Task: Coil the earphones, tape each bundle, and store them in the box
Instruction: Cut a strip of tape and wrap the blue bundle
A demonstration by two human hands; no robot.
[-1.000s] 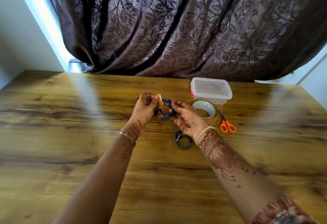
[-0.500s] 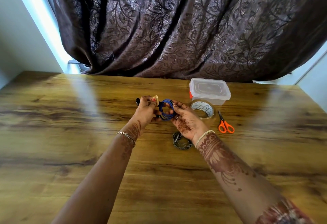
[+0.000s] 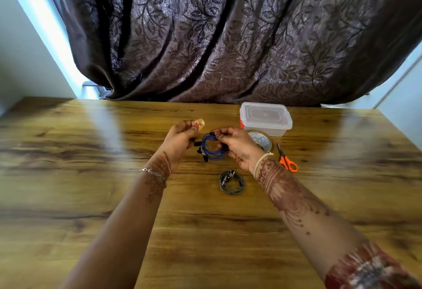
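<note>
One wide-angle camera, worn on the head, stood above the near edge of the desk (image 3: 68,197) and faced forward and down across it. Both forearms rose from the bottom of the frame. The left hand (image 3: 180,142) and right hand (image 3: 239,149) met near the desk's middle, fairly close to the lens. Past the far edge, a dark curtain (image 3: 228,37) filled the upper half.

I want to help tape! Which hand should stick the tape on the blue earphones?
Left. The left hand pinches the tape piece close beside the blue earphones, while the right hand is busy holding that coil.
</note>
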